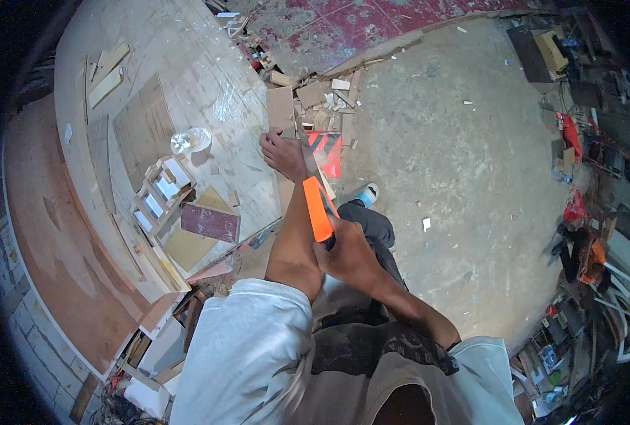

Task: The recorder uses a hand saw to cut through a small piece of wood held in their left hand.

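Note:
My right hand (352, 253) is closed around the orange-and-black handle of a handsaw (318, 210). The saw's grey blade points away from me, along the right edge of a long wooden board (280, 108). This board lies at the right edge of the worktable (240, 166). My left hand (284, 154) bears down on the board, its fingers curled toward the board's left side, close to the blade. Whether the blade's teeth touch the wood cannot be made out. Part of the board is hidden under my left hand and forearm.
On the table are a clear plastic container (191, 141), a slatted wooden frame (162, 191), a dark red block (210, 222) and loose strips (107, 86). Wood offcuts (322, 99) and a red package (327, 152) lie below its edge. Clutter (591, 258) lines the concrete floor's right side.

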